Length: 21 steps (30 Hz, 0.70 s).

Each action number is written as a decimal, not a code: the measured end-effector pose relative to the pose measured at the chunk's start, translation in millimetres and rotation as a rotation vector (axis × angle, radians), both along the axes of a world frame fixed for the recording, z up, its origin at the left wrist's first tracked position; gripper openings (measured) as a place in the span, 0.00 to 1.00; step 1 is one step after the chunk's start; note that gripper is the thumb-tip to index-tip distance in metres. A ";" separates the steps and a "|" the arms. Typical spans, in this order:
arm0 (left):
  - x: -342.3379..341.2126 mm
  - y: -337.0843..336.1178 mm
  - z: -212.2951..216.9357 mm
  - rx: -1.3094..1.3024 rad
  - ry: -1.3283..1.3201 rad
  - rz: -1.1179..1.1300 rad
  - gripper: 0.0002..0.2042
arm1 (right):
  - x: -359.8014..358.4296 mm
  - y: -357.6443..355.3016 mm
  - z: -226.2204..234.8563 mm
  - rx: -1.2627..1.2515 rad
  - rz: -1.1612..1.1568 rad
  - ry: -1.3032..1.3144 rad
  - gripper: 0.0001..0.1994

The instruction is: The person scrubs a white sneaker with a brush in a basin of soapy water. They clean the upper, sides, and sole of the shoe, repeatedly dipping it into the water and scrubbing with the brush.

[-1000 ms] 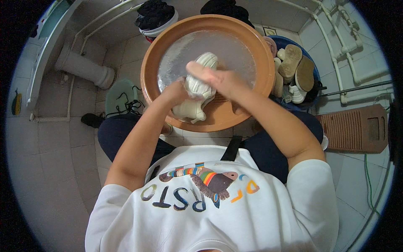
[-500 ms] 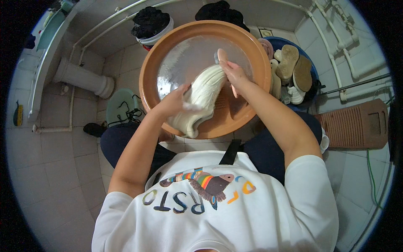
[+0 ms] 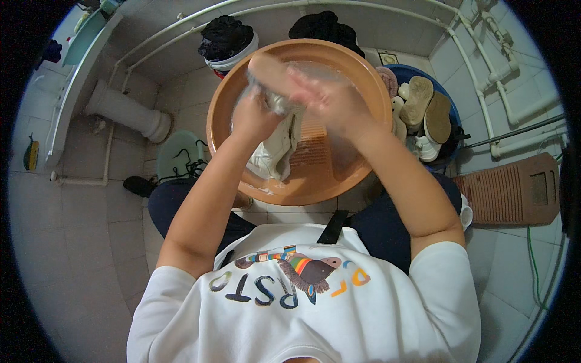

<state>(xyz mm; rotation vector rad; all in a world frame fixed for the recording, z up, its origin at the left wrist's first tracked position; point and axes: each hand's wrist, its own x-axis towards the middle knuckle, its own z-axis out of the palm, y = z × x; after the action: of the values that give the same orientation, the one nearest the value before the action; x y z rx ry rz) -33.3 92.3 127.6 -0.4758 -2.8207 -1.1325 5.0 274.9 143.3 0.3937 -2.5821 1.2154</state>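
Note:
In front of me stands a large orange-brown basin (image 3: 379, 145) of cloudy, sudsy water, with a ribbed washboard area (image 3: 310, 145) moulded inside. Over its near left part, my left hand (image 3: 255, 114) grips a wet white shoe (image 3: 272, 154), which is tilted with one end low near the basin's front rim. My right hand (image 3: 336, 100), smeared by motion, is closed on a pink scrub brush (image 3: 267, 68). The brush is against or just above the upper end of the shoe. Its bristles are mostly hidden, and so is the shoe's far end.
At the right, a blue tub (image 3: 446, 100) holds several shoes, some soles up. A brown washboard (image 3: 511, 187) lies beyond it. A white bucket of dark items (image 3: 227, 39) and a black bundle (image 3: 324, 30) stand behind. A pale green basin with black laces (image 3: 175, 154) is at left.
The brush in my right hand has swung left and away from me, over the shoe. My left hand has moved farther up the shoe, which now stands steeper.

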 end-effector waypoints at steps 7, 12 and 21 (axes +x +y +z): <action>8.3 -6.3 -0.6 0.243 0.063 0.053 0.27 | -16.7 35.6 -13.4 0.174 -0.144 -0.091 0.24; 10.1 -2.9 15.7 0.253 0.062 0.057 0.29 | 4.3 6.9 11.9 0.237 -0.057 0.014 0.24; -6.0 -5.1 -12.1 0.381 0.072 0.013 0.29 | 13.4 -3.2 12.2 0.299 -0.094 0.120 0.22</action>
<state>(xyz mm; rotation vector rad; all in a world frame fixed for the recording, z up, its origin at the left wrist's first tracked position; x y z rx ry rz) -39.2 87.2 115.5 -0.4529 -2.4567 -1.5664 18.4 271.7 155.5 0.3851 -2.6475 0.7510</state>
